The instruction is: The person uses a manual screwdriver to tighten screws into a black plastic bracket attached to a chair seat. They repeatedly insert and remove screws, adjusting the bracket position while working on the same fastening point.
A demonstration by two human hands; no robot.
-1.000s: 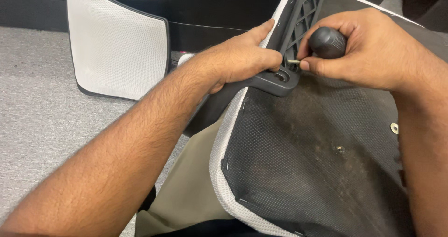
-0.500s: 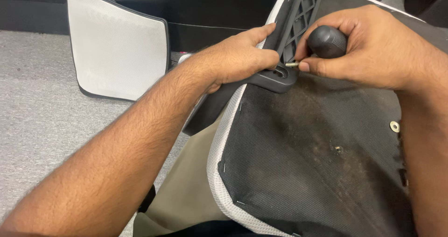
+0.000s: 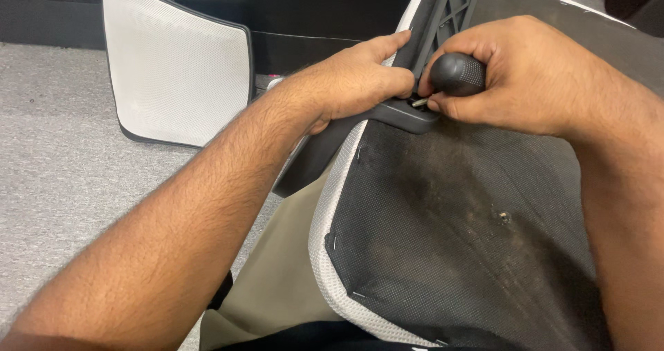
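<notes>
An upturned chair seat (image 3: 456, 240) lies across my lap, its black fabric underside facing up with a white mesh edge. A black ribbed plastic armrest bracket (image 3: 453, 12) stands at the seat's far edge. My left hand (image 3: 353, 81) grips the foot of this bracket and presses it to the seat. My right hand (image 3: 526, 74) is wrapped around a screwdriver with a round black handle (image 3: 458, 73). Its metal tip meets the bracket's base between my two hands.
A white mesh chair back (image 3: 176, 67) with a black rim leans upright at the far left on grey carpet (image 3: 55, 157). A dark wall or furniture panel runs behind it. A small screw hole (image 3: 503, 217) shows in the seat underside.
Both hands have stayed on the bracket's base with only slight shifts. The screwdriver handle has stayed at about the same place.
</notes>
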